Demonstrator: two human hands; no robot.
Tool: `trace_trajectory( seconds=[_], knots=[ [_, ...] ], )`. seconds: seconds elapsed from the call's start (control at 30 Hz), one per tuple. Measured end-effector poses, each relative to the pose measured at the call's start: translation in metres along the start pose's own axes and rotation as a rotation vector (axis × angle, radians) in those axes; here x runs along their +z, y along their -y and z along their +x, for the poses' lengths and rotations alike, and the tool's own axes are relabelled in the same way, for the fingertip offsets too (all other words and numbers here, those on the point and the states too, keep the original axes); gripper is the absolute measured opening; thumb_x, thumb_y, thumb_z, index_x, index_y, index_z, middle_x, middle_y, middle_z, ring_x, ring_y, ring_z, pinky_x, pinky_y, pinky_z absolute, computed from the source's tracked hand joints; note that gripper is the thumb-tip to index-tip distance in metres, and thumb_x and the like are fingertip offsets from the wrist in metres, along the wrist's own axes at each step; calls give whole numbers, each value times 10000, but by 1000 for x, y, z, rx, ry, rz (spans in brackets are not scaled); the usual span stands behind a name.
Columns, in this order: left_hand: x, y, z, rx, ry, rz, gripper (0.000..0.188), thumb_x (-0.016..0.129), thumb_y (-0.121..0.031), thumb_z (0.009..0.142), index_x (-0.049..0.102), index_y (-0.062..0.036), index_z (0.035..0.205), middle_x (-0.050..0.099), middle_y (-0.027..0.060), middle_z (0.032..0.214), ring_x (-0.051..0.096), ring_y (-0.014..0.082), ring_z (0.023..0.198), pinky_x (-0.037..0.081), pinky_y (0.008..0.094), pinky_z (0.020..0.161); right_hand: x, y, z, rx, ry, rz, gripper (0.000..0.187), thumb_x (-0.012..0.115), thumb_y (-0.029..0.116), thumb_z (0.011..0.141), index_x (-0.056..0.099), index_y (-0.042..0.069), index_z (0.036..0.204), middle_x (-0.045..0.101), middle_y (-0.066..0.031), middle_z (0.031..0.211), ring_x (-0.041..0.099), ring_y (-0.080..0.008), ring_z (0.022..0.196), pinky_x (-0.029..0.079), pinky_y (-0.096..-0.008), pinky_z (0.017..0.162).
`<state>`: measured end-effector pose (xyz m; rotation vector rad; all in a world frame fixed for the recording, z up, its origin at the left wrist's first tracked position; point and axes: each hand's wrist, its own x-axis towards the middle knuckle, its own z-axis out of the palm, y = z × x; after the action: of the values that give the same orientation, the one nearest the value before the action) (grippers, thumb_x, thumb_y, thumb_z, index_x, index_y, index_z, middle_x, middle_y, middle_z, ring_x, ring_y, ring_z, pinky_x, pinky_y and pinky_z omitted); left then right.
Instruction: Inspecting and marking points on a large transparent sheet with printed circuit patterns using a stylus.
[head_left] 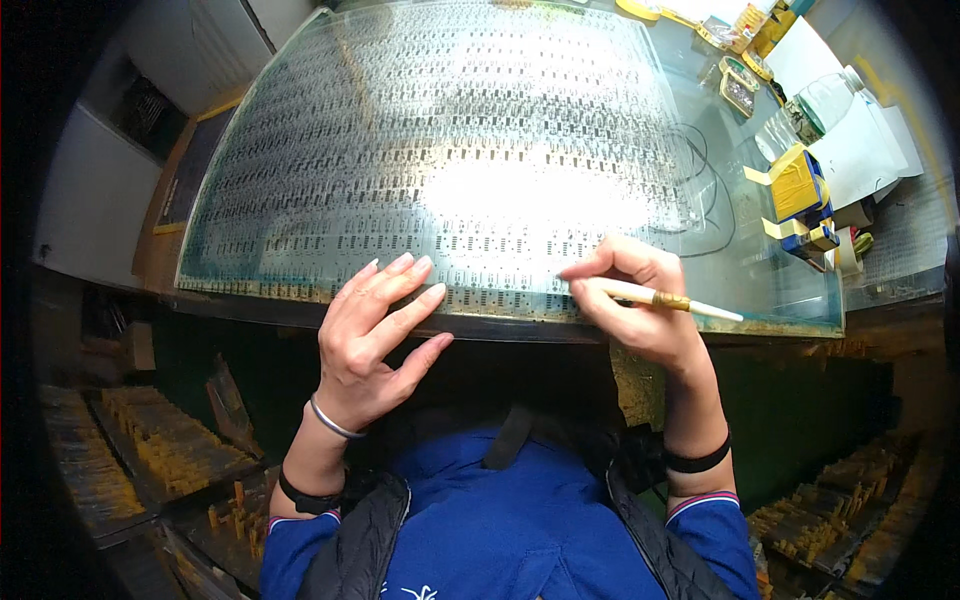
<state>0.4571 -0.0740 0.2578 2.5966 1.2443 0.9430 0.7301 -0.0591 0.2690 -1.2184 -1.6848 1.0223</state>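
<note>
A large transparent film sheet [300,215] with rows of small black marks lies on a glass-topped table [780,290], lit brightly near the middle. My left hand [372,335] rests its spread fingertips on the near edge of the sheet, with the thumb by the table's front rim. To the right, my right hand [640,300] pinches a slim, pen-like tool [712,311] with a pale handle and a brass-coloured band. Its handle end points right. The working tip is hidden behind my fingers, close to the printed rows near the front edge.
At the right stand a tape dispenser [797,185] with yellow tape, a clear jar [822,105] and white paper [880,150]. A thin dark cord [715,215] curls across the glass. Racks with yellowish pieces stand below at left [165,440] and right [835,505].
</note>
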Motion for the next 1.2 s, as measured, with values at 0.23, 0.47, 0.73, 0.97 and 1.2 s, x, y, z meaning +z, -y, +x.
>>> trace_trajectory(
  seconds=[0.23,0.47,0.73,0.97,1.2],
  knots=[
    [-2,0,2,-1,6,-14,440,773,-128,655,666,-64,1077,611,137,1200,552,298,1166,383,448,1016,-38,6,-8,131,55,468,128,639,99,814,666,-23,844,659,-88,723,614,-119,610,471,-220,499],
    [4,2,3,-1,-8,-14,444,769,-105,655,662,-58,1083,609,135,1207,545,296,1177,377,451,1024,-32,-1,4,-81,-487,198,283,494,217,972,589,-30,1072,679,-143,894,653,-184,804,529,-303,708],
    [-16,-3,9,-36,91,-147,525,681,-25,680,593,-40,1197,551,142,1285,496,303,1232,332,439,1065,18,33,-33,-415,775,-47,308,557,224,932,550,-16,1125,618,-175,1096,617,-341,957,484,-403,842],
    [-65,24,-14,-176,-45,-179,501,651,-8,758,546,-4,1248,500,184,1339,434,299,1290,328,397,1070,-21,51,-46,-72,731,213,310,564,229,931,603,-58,1039,651,-203,1073,633,-319,1022,472,-390,919],
    [-119,161,-77,-762,-599,439,611,707,-318,827,472,-28,1311,454,196,1346,422,312,1258,324,421,1051,-58,26,-42,-93,-117,274,309,461,286,979,575,1,1013,682,-149,911,662,-218,854,503,-313,829]
  ],
)
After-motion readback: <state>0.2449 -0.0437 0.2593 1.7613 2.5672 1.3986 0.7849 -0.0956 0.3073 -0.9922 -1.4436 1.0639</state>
